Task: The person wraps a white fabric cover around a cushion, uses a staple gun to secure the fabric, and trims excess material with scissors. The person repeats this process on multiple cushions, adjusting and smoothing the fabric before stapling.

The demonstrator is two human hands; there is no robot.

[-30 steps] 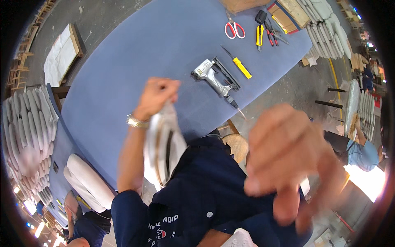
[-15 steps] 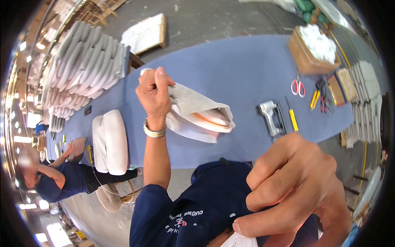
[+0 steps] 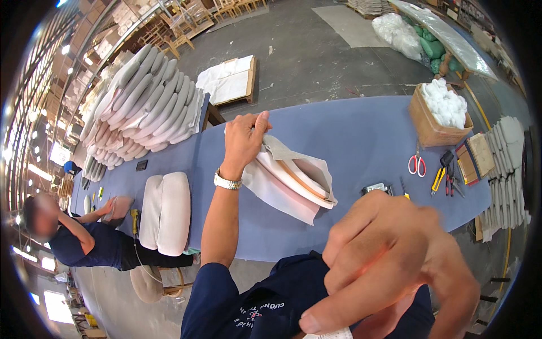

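Note:
My left hand point(image 3: 246, 141) is closed on the far left end of a light grey fabric cover point(image 3: 285, 189). The cover lies aslant on a blue-topped table point(image 3: 361, 127), its near right end gaping around a pale padded piece with an orange-brown strip point(image 3: 302, 181). My right hand point(image 3: 389, 254), large and close to the camera, has its fingers curled in. Its thumb tip is by a white piece of material point(image 3: 333, 334) at the lower edge; what the fingers hold, if anything, is hidden. Beyond it a staple gun point(image 3: 376, 187) shows only in part.
Red-handled scissors point(image 3: 416, 164), a yellow cutter point(image 3: 438, 179) and pliers point(image 3: 451, 183) lie right, near a carton point(image 3: 432, 130) of white stuffing. Pale cushions point(image 3: 165, 212) lie left, before a tall cushion stack point(image 3: 141, 101). A co-worker point(image 3: 93, 240) sits at far left.
The view has shifted, showing more floor beyond the table. My left hand still grips the cover, whose open end has spread a little. My right hand stays curled near the camera, now covering more of the staple gun.

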